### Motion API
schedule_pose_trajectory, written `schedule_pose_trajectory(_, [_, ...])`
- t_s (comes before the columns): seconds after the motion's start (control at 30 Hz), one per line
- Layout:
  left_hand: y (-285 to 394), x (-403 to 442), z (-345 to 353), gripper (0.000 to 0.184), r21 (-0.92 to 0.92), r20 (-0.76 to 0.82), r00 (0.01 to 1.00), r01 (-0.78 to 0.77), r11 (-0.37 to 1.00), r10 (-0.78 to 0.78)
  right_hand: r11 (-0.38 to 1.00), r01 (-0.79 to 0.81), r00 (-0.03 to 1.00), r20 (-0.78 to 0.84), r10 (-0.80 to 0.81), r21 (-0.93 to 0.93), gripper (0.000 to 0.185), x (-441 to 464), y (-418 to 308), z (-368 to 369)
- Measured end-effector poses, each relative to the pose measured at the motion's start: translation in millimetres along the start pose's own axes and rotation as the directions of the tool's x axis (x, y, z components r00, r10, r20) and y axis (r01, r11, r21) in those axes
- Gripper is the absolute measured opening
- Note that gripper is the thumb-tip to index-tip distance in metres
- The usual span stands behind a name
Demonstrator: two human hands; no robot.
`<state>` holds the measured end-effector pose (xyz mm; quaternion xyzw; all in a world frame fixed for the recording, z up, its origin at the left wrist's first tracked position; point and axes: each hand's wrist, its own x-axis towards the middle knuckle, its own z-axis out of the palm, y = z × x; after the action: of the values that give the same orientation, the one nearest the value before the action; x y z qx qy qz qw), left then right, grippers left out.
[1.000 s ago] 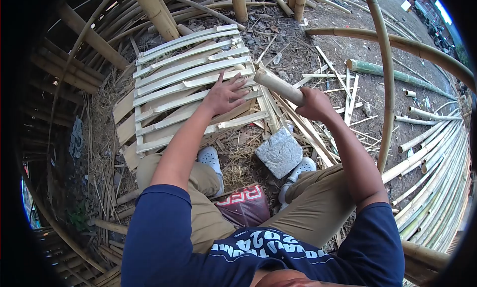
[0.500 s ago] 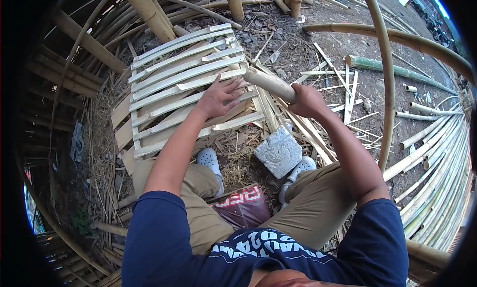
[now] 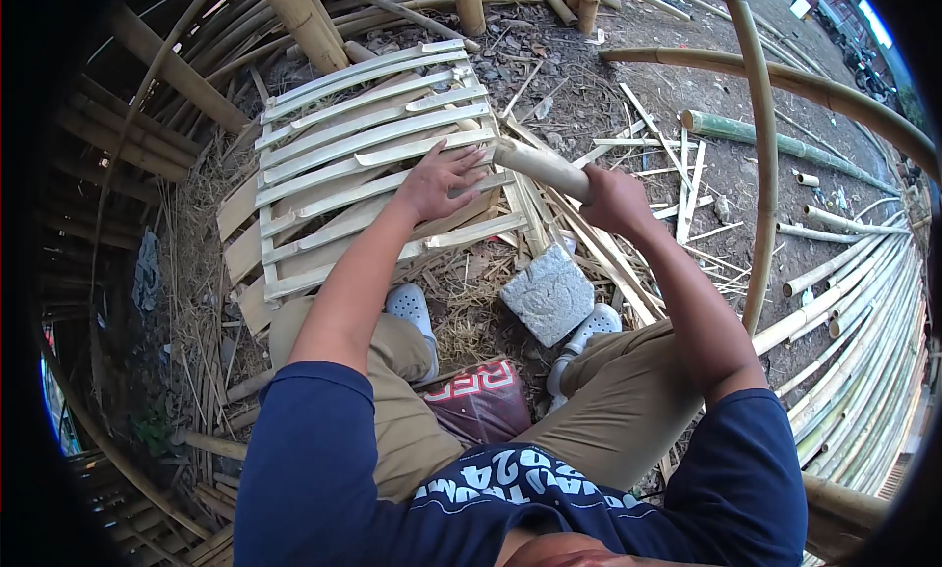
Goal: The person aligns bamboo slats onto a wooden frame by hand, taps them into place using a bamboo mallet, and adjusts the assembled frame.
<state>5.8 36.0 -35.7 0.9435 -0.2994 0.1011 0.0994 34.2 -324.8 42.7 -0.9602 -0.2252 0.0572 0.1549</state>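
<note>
My left hand lies with its fingers spread on the pale slats near the right side of a slatted bamboo panel. In my right hand is a thick, round bamboo stick, gripped at its right end. The stick's other end meets the panel's right edge, close to my left fingertips; whether it presses on a slat I cannot tell. The panel's slats run roughly crosswise over upright strips, with wider flat boards showing beneath.
A rough stone block sits between my feet, near my right clog. Split strips lie right of the panel. A curved bamboo pole rises at right, beside stacked bamboo poles. Bamboo posts stand behind the panel.
The view has shifted slightly, and the panel appears a little further right. My left hand is marginally higher and further right. My right hand still grips the bamboo stick at the panel's edge.
</note>
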Motion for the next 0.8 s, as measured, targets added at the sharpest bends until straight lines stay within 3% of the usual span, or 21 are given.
schedule_pose_trajectory(0.1, [2.9, 1.2, -4.3, 0.038, -0.001, 0.004, 1.0, 0.015, 1.0, -0.015, 0.998, 0.024, 1.0, 0.005, -0.023, -0.066, 0.028, 3.1, 2.3, 0.8])
schedule_pose_trajectory(0.2, [3.2, 2.4, -6.1, 0.037, -0.01, 0.012, 1.0, 0.011, 1.0, -0.01, 0.944, 0.105, 0.927, -0.374, 0.021, 0.314, 0.027, 0.9, -7.1, 3.7])
schedule_pose_trajectory(0.33, [2.8, 4.2, -9.3, 0.037, -0.034, 0.031, 0.999, 0.037, 0.999, -0.036, 0.995, 0.065, 0.996, -0.048, -0.068, -0.07, 0.027, 1.4, -11.0, 11.7])
schedule_pose_trajectory(0.47, [4.6, 2.7, -7.7, 0.033, -0.105, 0.007, 0.999, 0.042, 0.994, -0.042, 1.0, 0.005, 0.988, -0.155, -0.001, 0.023, 0.029, -0.6, -19.5, -1.9])
schedule_pose_trajectory(0.63, [-0.8, 2.7, -5.2, 0.022, -0.276, -0.036, 0.992, 0.111, 0.955, -0.125, 0.992, 0.034, 0.999, 0.024, -0.031, -0.124, 0.026, -1.7, -8.5, 9.2])
schedule_pose_trajectory(0.73, [-0.7, 2.3, -5.7, 0.018, -0.314, -0.02, 0.989, 0.131, 0.94, -0.144, 0.996, 0.034, 0.999, -0.032, -0.037, -0.079, 0.028, 1.9, -5.4, 8.6])
schedule_pose_trajectory(0.8, [-1.8, 1.6, -6.4, 0.016, -0.334, -0.031, 0.99, 0.121, 0.935, -0.139, 0.994, 0.024, 0.98, -0.201, -0.002, 0.11, 0.027, 1.6, -10.3, 9.5])
